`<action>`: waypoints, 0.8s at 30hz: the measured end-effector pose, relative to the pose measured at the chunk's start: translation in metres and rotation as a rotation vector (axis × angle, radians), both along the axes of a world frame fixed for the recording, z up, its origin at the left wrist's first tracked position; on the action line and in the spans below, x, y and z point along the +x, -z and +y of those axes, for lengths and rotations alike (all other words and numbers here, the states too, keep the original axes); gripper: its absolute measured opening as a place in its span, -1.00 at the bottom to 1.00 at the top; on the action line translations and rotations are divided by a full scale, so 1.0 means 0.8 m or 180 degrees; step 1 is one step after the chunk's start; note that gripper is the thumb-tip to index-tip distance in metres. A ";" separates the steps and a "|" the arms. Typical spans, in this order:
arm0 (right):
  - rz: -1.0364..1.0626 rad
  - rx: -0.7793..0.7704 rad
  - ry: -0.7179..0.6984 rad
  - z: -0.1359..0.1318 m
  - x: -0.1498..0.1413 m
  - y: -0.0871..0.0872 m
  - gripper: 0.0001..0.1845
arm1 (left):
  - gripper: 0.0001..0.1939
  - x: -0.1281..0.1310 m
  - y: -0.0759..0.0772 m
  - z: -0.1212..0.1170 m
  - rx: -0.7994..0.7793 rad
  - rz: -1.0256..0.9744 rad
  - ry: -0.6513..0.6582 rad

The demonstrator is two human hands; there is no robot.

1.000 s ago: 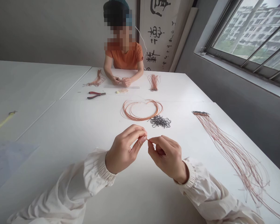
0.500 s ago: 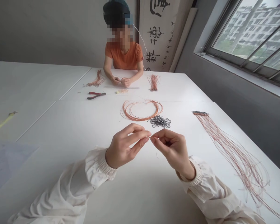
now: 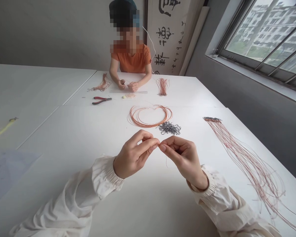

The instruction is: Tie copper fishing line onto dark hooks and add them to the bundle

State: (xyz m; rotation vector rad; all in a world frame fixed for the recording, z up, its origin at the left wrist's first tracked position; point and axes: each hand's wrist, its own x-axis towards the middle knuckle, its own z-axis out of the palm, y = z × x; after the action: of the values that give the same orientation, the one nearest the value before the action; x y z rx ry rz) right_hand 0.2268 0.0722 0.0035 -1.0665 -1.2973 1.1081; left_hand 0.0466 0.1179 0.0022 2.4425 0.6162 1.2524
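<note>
Over the white table point(image 3: 143, 204), my left hand point(image 3: 135, 153) and my right hand point(image 3: 181, 159) meet at the fingertips. Both are closed in a pinch on a thin cord point(image 3: 166, 161), whose loose end dangles below the right fingers. Most of the cord between the fingertips is hidden. Just beyond my hands lies a pile of dark metal clips point(image 3: 170, 128). It touches the near edge of a loose coil of orange cord point(image 3: 132, 120).
At the right lies a long bundle of orange cords point(image 3: 244, 161) with dark clips at its far end. Across the table, a person in an orange shirt point(image 3: 132, 61) works near red-handled pliers point(image 3: 100, 100), a ruler point(image 3: 138, 92) and two cord bundles. A yellow strip point(image 3: 2, 131) is at left.
My left fingers have drawn closer together, and the fingertips of both hands now touch. The far person's hands have parted slightly.
</note>
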 end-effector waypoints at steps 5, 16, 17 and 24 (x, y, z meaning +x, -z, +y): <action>0.0299 -0.0139 -0.0186 0.004 0.007 0.002 -0.79 | -0.75 -0.001 -0.005 0.005 -0.0075 -0.0208 -0.0066; 0.0182 -0.0106 -0.0153 0.008 0.012 0.004 -0.81 | -0.92 -0.003 -0.009 -0.004 -0.0795 -0.0064 -0.0117; 0.0147 -0.0082 -0.0115 0.008 0.013 0.004 -0.81 | -0.92 -0.002 -0.010 -0.005 -0.0897 -0.0075 -0.0093; 0.0082 -0.0034 -0.0120 0.008 0.017 0.007 -0.86 | -0.90 -0.003 -0.015 -0.003 -0.0636 -0.0095 -0.0090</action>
State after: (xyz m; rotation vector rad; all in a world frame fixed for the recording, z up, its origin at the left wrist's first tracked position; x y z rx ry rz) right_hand 0.2403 0.0786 -0.0023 -1.0360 -1.2971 1.1548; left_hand 0.0444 0.1152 0.0145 2.2554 0.7327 1.1749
